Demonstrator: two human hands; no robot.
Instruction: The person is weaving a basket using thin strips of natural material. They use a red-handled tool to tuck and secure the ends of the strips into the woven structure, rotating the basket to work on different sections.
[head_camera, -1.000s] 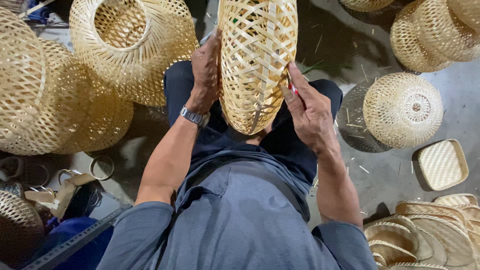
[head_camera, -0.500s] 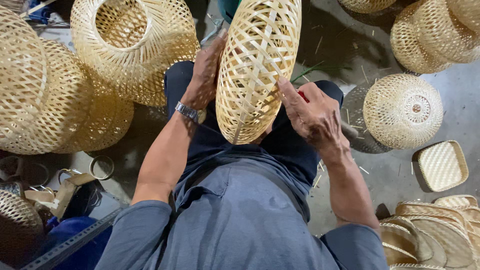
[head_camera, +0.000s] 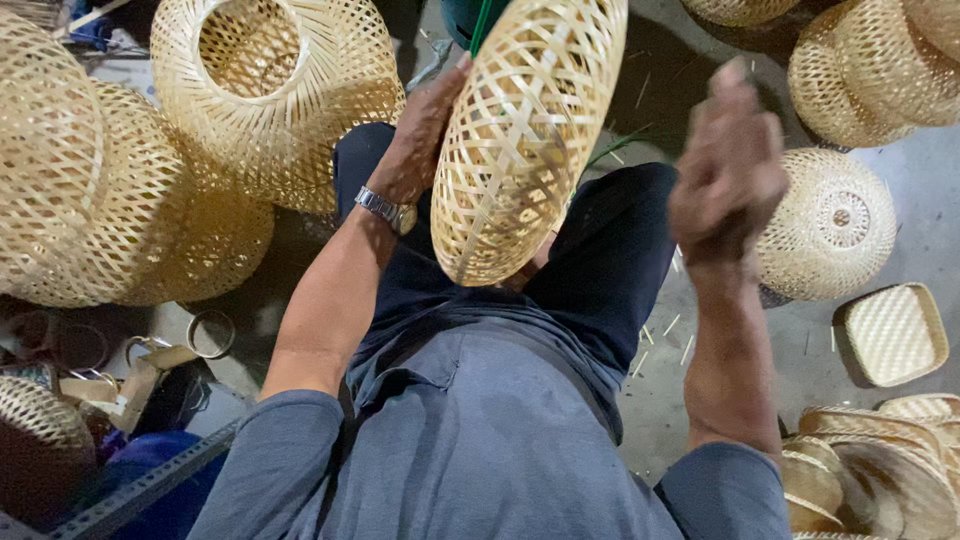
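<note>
My left hand grips the side of the open-weave bamboo shade above my lap; its lattice shows nothing inside. My right hand is lifted off it, blurred, fingers curled; whether they pinch anything I cannot tell. Beyond, a hollow woven basket.

the basket against the left hand is pale split bamboo, openly woven, faintly glossy. a shiny metal watch bands that wrist. matt grey cloth covers the sleeves below. under the right hand, rough dull concrete floor.
</note>
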